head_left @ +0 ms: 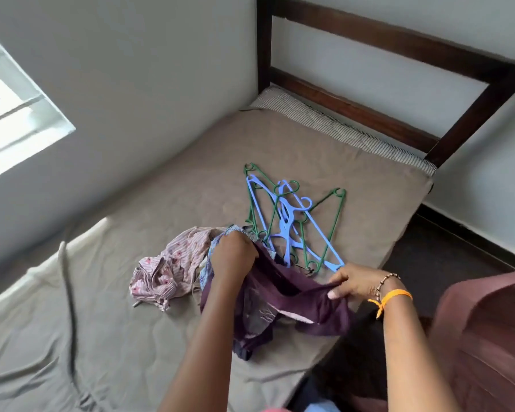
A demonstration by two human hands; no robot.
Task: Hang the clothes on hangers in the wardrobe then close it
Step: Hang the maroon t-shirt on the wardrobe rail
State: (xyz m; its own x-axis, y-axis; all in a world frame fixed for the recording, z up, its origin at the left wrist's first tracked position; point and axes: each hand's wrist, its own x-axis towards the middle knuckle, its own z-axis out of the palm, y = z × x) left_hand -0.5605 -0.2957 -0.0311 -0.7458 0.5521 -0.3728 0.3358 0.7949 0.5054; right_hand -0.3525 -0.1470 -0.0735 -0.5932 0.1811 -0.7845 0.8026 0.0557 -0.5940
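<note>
Over the bed, both hands gripped the purple garment.
Left hand and right hand lifting it could have snagged the nearby hangers.

hidden: blue garment mostly behind left hand | hangers' near ends under purple garment | cut off: window left of hangers | blurred: sleeve

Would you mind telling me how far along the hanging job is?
Done: nothing hung; the hangers lie bare in a pile on the bed. In hand: the left hand and right hand grip the purple garment. Left: the pink striped garment, and the wardrobe, out of view.
</note>
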